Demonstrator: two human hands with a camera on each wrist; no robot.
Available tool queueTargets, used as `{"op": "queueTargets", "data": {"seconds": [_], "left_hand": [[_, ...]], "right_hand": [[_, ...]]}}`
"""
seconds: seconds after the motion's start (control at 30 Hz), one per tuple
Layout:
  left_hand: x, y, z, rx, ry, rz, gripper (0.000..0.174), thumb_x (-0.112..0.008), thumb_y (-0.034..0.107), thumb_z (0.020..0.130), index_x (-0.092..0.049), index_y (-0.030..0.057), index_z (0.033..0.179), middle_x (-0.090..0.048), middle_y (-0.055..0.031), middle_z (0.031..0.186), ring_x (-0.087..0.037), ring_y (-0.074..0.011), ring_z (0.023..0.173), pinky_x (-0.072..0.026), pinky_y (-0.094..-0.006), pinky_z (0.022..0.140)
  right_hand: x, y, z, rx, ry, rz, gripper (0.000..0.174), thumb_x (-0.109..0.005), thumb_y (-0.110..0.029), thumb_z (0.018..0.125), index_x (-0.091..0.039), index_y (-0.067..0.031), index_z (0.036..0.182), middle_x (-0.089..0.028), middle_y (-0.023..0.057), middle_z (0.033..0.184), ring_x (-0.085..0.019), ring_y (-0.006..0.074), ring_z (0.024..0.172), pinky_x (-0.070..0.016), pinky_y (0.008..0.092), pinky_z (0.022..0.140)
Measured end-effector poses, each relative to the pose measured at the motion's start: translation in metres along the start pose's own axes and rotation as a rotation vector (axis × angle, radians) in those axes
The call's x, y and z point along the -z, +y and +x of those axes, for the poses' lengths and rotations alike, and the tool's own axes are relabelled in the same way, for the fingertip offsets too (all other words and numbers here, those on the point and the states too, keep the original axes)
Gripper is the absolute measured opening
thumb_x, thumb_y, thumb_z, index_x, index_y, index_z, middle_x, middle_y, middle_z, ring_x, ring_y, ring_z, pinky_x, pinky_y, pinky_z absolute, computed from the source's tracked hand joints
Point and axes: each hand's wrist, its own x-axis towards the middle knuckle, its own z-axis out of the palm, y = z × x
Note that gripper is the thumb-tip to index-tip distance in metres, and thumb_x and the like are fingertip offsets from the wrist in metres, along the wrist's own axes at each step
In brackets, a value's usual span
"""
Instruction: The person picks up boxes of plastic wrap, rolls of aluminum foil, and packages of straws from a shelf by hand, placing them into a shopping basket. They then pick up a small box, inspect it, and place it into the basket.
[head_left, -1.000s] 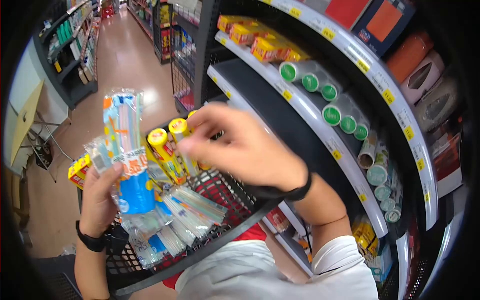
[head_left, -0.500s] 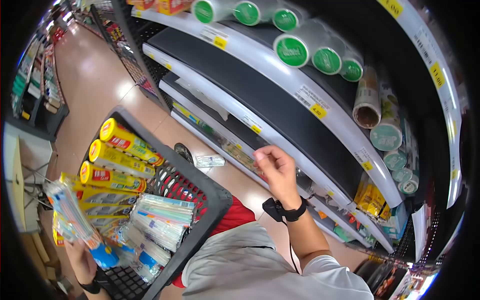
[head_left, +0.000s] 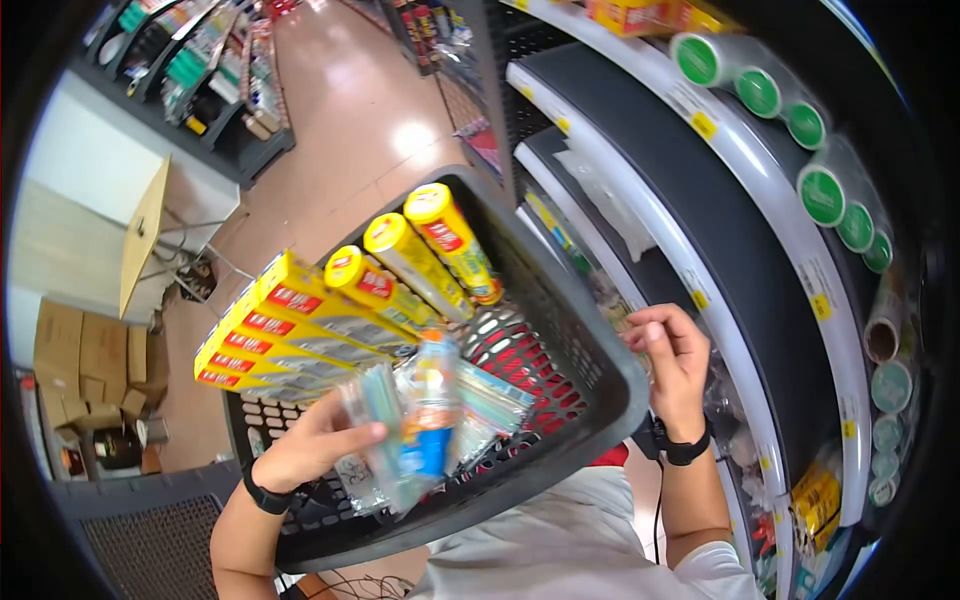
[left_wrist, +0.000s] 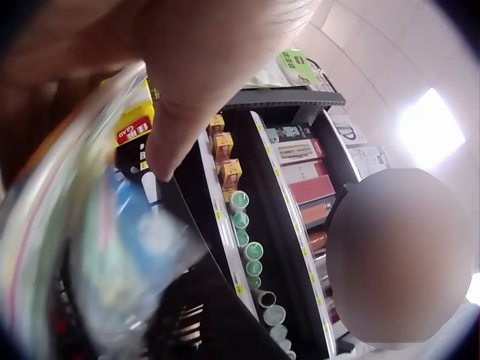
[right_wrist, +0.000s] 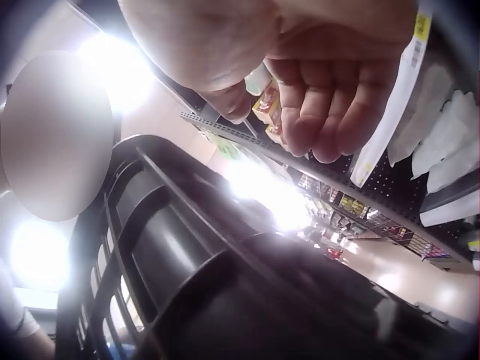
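My left hand [head_left: 308, 445] grips clear packets of drinking straws [head_left: 428, 430] with orange and blue printing, held low over the black basket [head_left: 622, 412]. In the left wrist view the packets [left_wrist: 142, 225] blur close below the thumb. More straw packets [head_left: 495, 405] lie inside the basket behind the held ones. Three yellow tubes [head_left: 440, 235] lean along its far side, beside a stack of yellow boxes [head_left: 290, 310]. Just right of the basket rim, my right hand [head_left: 672, 365] hangs with loosely bent fingers and holds nothing; its palm shows in the right wrist view.
Curved shelves [head_left: 690, 240] with price tags rise along the right, bearing rolls with green ends [head_left: 822, 195]. A folding table [head_left: 147, 235] and cardboard boxes [head_left: 75, 360] stand at left. The aisle floor [head_left: 340, 110] runs away ahead.
The head view has swung, bringing the basket nearer the middle. My left hand has brought the straw packets from the basket's left side to low over it. The right hand stays empty beside the shelves.
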Motion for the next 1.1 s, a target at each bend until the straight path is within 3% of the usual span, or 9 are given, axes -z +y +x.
{"op": "queueTargets", "data": {"seconds": [0.07, 0.13, 0.17, 0.2, 0.37, 0.77, 0.87, 0.93, 1.1], "left_hand": [[0.002, -0.003, 0.001, -0.05, -0.005, 0.094, 0.06, -0.076, 0.02, 0.094, -0.048, -0.0045, 0.141, -0.066, -0.0132, 0.125, -0.064, -0.0189, 0.114, -0.0532, -0.0336, 0.097], [0.005, -0.008, 0.004, -0.435, 0.153, 0.492, 0.055, -0.075, 0.018, 0.094, -0.051, -0.006, 0.139, -0.067, -0.0162, 0.125, -0.065, -0.0208, 0.118, -0.0522, -0.0339, 0.1], [0.006, -0.006, 0.005, -0.459, 0.155, 0.369, 0.048, -0.073, 0.012, 0.095, -0.054, -0.0069, 0.135, -0.067, -0.0174, 0.127, -0.064, -0.0224, 0.12, -0.0514, -0.0345, 0.102], [0.007, -0.003, 0.005, -0.448, 0.164, 0.279, 0.043, -0.07, 0.007, 0.095, -0.057, -0.0033, 0.135, -0.067, -0.0126, 0.126, -0.063, -0.0186, 0.118, -0.0485, -0.034, 0.105], [0.02, 0.002, 0.0, -0.564, 0.307, 0.326, 0.028, -0.068, 0.007, 0.097, -0.065, -0.0022, 0.123, -0.071, -0.0101, 0.118, -0.066, -0.0152, 0.109, -0.0517, -0.031, 0.097], [0.025, 0.0, 0.006, -0.57, 0.287, 0.34, 0.023, -0.069, 0.007, 0.096, -0.066, -0.0021, 0.118, -0.072, -0.0099, 0.114, -0.069, -0.0163, 0.106, -0.0532, -0.0323, 0.096], [0.024, -0.002, 0.009, -0.578, 0.301, 0.344, 0.022, -0.069, 0.006, 0.096, -0.066, -0.0022, 0.117, -0.073, -0.0099, 0.113, -0.069, -0.0165, 0.106, -0.0532, -0.0318, 0.096], [0.021, -0.002, 0.011, -0.582, 0.359, 0.31, 0.022, -0.069, 0.005, 0.094, -0.069, -0.0036, 0.114, -0.074, -0.0118, 0.106, -0.07, -0.0179, 0.097, -0.0552, -0.0324, 0.09], [0.016, -0.001, 0.011, -0.619, 0.382, 0.335, 0.021, -0.07, 0.006, 0.094, -0.07, -0.0036, 0.112, -0.074, -0.0121, 0.105, -0.07, -0.0181, 0.096, -0.0553, -0.0322, 0.089]], "right_hand": [[-0.004, -0.011, 0.007, 0.001, -0.052, -0.016, 0.031, -0.063, -0.027, 0.102, -0.067, 0.0018, 0.111, -0.069, 0.0054, 0.1, -0.064, 0.0114, 0.093, -0.0494, 0.026, 0.081], [-0.01, -0.025, 0.02, 0.02, -0.115, -0.04, 0.037, -0.059, -0.033, 0.103, -0.067, 0.0017, 0.113, -0.068, 0.0068, 0.103, -0.063, 0.0127, 0.098, -0.049, 0.0274, 0.083], [-0.012, -0.032, 0.026, 0.054, -0.16, -0.078, 0.041, -0.056, -0.036, 0.104, -0.067, 0.0017, 0.114, -0.068, 0.0073, 0.104, -0.063, 0.0138, 0.1, -0.0487, 0.0285, 0.085], [-0.015, -0.039, 0.03, 0.08, -0.17, -0.108, 0.044, -0.055, -0.038, 0.104, -0.067, 0.0023, 0.115, -0.068, 0.0081, 0.104, -0.063, 0.0142, 0.099, -0.0486, 0.0288, 0.084], [-0.026, -0.057, 0.04, 0.133, -0.268, -0.095, 0.051, -0.052, -0.043, 0.104, -0.067, 0.0043, 0.116, -0.068, 0.0102, 0.106, -0.063, 0.0162, 0.1, -0.0492, 0.0295, 0.084], [-0.029, -0.056, 0.043, 0.147, -0.315, -0.108, 0.066, -0.057, -0.057, 0.097, -0.065, 0.0054, 0.119, -0.067, 0.0124, 0.111, -0.063, 0.019, 0.104, -0.0478, 0.0323, 0.088], [-0.027, -0.053, 0.052, 0.108, -0.341, -0.043, 0.065, -0.058, -0.055, 0.097, -0.064, 0.0048, 0.122, -0.067, 0.0122, 0.113, -0.063, 0.0194, 0.104, -0.048, 0.0326, 0.088], [-0.03, -0.062, 0.06, 0.045, -0.414, -0.072, 0.055, -0.066, -0.042, 0.096, -0.062, 0.0041, 0.126, -0.066, 0.0108, 0.113, -0.062, 0.0145, 0.099, -0.0481, 0.0285, 0.085], [-0.05, -0.082, 0.082, -0.121, -0.477, -0.239, 0.053, -0.077, -0.022, 0.089, -0.06, 0.0053, 0.131, -0.062, 0.0061, 0.106, -0.057, 0.007, 0.088, -0.0464, 0.021, 0.075]]}}
